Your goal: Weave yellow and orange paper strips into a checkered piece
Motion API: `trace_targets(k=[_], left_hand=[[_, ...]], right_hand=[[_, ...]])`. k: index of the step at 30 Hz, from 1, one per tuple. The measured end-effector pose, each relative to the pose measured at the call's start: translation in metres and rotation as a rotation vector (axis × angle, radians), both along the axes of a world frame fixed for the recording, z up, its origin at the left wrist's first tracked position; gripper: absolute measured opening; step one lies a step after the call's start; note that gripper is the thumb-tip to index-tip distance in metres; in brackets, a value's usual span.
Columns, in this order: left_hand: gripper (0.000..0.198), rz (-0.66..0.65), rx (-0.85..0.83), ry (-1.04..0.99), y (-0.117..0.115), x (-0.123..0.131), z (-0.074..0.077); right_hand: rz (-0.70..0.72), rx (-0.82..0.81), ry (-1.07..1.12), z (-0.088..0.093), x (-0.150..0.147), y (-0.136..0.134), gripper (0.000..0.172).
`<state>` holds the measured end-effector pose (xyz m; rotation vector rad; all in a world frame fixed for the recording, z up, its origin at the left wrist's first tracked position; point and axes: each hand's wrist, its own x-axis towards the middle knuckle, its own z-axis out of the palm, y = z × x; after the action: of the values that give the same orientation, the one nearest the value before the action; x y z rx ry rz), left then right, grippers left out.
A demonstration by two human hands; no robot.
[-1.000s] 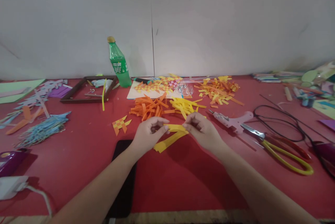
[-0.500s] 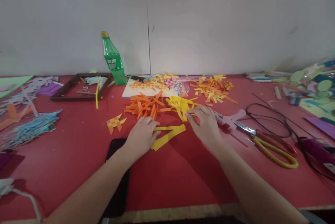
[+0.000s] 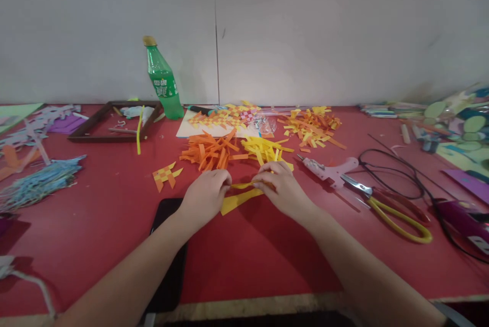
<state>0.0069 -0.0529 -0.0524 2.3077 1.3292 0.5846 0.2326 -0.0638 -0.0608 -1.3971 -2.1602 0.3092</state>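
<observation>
- Red table (image 3: 267,261), white wall behind; green bottle (image 3: 162,82) stands at the back edge and serves as the landmark.
- Both hands sit in front of the bottle and to its right, close together, well forward of it.
- Left hand (image 3: 204,195): fingertips pinched narrow on the left end of a yellow strip (image 3: 244,184).
- Right hand (image 3: 280,189): fingers curled and closed on the same strip's right end, knuckles up.
- Key relation: the strip spans the small gap between the two hands, its long axis running left to right and about level. Each hand is at one end, so neither is nearer.
- The strip is thin, flat paper in bright yellow. Only the short middle part shows, and both ends are hidden under fingers. Cannot tell whether it is lifted or touching the table.
- A wider yellow strip (image 3: 239,200) lies flat just under it, slanting from near-left to far-right, its right end tucked under the right hand.
- Between bottle and hands: an orange pile (image 3: 208,150) of strips with a yellow pile (image 3: 265,148) beside it, just behind the fingers.
- Further right of the bottle: a glue gun (image 3: 330,169), then scissors (image 3: 385,205), both apart from the hands.
- A dark phone (image 3: 168,250) lies under the left forearm.
</observation>
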Motion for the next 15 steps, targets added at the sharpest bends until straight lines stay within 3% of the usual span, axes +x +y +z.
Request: trace_targets(k=[4, 8, 10, 15], left_hand=[[0.009, 0.036, -0.054, -0.128, 0.002, 0.0, 0.003], [0.007, 0.06, -0.142, -0.229, 0.002, 0.002, 0.003], [0.008, 0.056, -0.185, -0.251, 0.002, 0.002, 0.003], [0.015, -0.008, -0.276, -0.257, 0.001, 0.002, 0.005]], right_hand=[[-0.007, -0.129, 0.219, 0.013, 0.003, -0.001, 0.02], [-0.124, -0.257, 0.391, 0.018, 0.004, -0.001, 0.021], [-0.157, -0.255, 0.432, 0.018, 0.004, 0.0, 0.021], [-0.077, -0.204, 0.491, 0.018, 0.005, 0.002, 0.016]])
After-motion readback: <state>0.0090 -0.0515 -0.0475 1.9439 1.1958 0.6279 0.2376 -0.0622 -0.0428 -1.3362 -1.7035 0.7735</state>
